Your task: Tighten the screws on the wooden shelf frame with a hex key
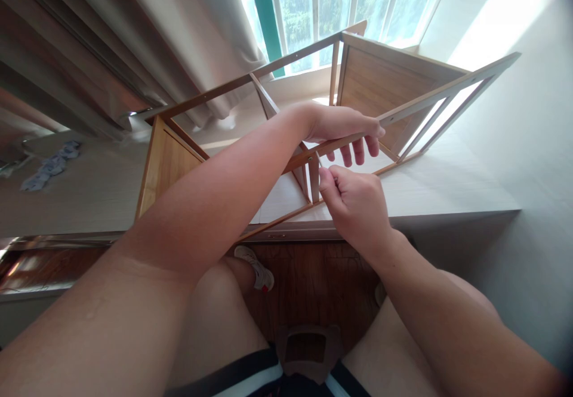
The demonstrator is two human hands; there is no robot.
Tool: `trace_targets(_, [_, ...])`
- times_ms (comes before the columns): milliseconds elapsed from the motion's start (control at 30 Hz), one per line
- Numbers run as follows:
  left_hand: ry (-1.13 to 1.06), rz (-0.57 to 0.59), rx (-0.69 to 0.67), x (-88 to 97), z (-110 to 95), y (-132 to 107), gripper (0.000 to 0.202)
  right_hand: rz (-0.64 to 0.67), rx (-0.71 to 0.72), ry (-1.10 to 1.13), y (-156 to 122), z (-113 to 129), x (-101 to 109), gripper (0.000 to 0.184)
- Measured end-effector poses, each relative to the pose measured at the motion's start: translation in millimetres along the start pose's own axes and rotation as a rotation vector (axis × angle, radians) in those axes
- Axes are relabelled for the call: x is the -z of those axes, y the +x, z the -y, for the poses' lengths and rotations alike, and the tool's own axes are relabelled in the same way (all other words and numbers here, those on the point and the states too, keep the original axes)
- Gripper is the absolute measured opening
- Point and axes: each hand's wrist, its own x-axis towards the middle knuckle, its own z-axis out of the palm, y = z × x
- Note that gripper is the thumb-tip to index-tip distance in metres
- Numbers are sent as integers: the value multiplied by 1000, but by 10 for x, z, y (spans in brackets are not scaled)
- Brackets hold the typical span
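Note:
A wooden shelf frame (228, 88) lies on its side on a pale ledge, with slatless end panels and crossbars between its long rails. My left hand (347, 128) reaches across and is closed over the near top rail, its fingers hanging down behind it. Just below that rail, my right hand (358, 200) is closed in a fist, thumb upward. A thin metal rod (318, 158) sticks up from the fist toward the rail, beside a crossbar joint with a small bolt head (310, 159). Most of the rod is hidden inside my fingers.
The pale ledge (465, 176) runs under a barred window (331, 9). Curtains (147, 33) hang at the left, with a crumpled patterned cloth (51, 167) below. A white wall stands right. Under my legs are a small stool (307, 325) and a dark wooden floor (308, 271).

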Motion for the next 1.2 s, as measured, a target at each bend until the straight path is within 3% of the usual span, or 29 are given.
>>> trace_targets(233, [-25, -17, 24, -6, -14, 28, 55, 60, 50, -231, 17, -3, 80, 40])
trace_targets(467, [-14, -40, -21, -15, -39, -10, 49, 86, 37, -203, 26, 23, 69, 40])
trace_targets(633, [99, -183, -68, -37, -63, -53, 49, 107, -2, -93, 29, -8, 69, 38])
trace_targets(767, [295, -313, 30, 47, -159, -145, 47, 72, 2, -30, 15, -68, 80, 39])
trace_targets(867, [387, -369, 104, 84, -285, -364, 46, 36, 13, 0, -2, -98, 86, 40])
trace_targets(933, [435, -393, 146, 15, -365, -594, 46, 31, 15, 23, -18, -110, 79, 40])
trace_targets(1033, [531, -460, 186, -249, -387, -964, 44, 20, 8, 63, -43, -125, 53, 41])
trace_targets(1200, [636, -718, 92, -760, -106, -1267, 36, 28, 14, 128, -74, -129, 22, 43])
